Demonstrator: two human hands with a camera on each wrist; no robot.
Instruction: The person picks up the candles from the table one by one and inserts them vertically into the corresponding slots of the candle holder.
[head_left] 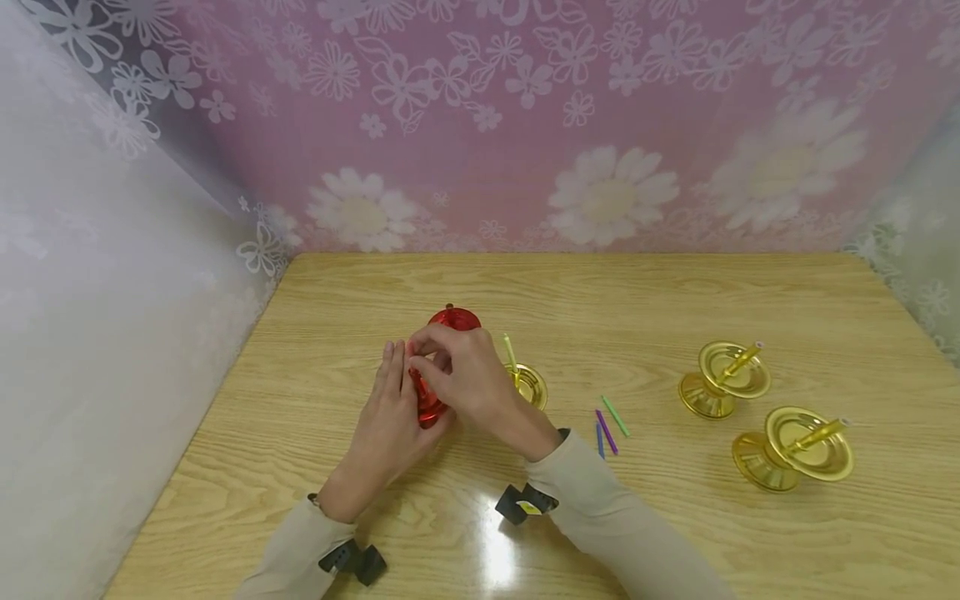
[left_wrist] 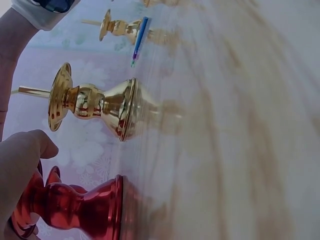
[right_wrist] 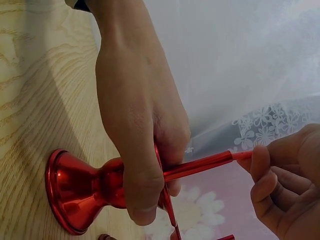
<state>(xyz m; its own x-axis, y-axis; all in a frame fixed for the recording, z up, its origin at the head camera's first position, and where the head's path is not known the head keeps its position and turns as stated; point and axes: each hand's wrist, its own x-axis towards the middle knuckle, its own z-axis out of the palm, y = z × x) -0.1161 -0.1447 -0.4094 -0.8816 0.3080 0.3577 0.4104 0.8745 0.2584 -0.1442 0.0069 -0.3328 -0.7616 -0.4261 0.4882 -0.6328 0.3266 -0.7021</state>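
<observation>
The nearer red candlestick (right_wrist: pixel 75 192) looks like metal or metal-coated plastic, smooth and highly glossy; the pink candle (right_wrist: pixel 242 155) at its top looks waxy. Right of it, the gold candlestick (head_left: pixel 532 387) has a mirror-like polish; farther right, the purple candle (head_left: pixel 607 432) looks smooth. Beneath it, the wood-grained tabletop (head_left: pixel 637 317) is smooth and shiny. Nearer the wearer, the right sleeve (head_left: pixel 592 500) is matt cloth.
</observation>
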